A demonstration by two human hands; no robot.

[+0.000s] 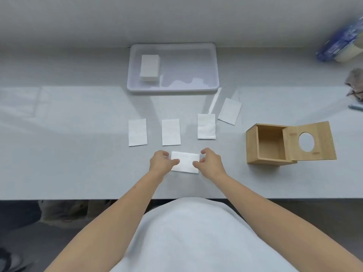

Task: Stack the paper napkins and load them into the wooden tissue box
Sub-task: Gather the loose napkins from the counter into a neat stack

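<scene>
A folded white napkin (185,161) lies crosswise on the table near me. My left hand (160,161) pinches its left edge and my right hand (211,160) pinches its right edge. Beyond it, several more folded napkins lie flat in a row: one at the left (137,132), one in the middle (170,132), one further right (206,126) and a tilted one (229,111). The wooden tissue box (253,144) stands at the right, open, with its lid (322,148) slid partly off; the lid has an oval hole. The box looks empty inside.
A white plastic tray (213,75) at the back holds a stack of napkins (149,67). A thin white strip (215,100) lies by the tray. A blue-wrapped package (341,44), a crumpled grey cloth (355,83) and a blue pen-like thing (356,107) sit at the far right.
</scene>
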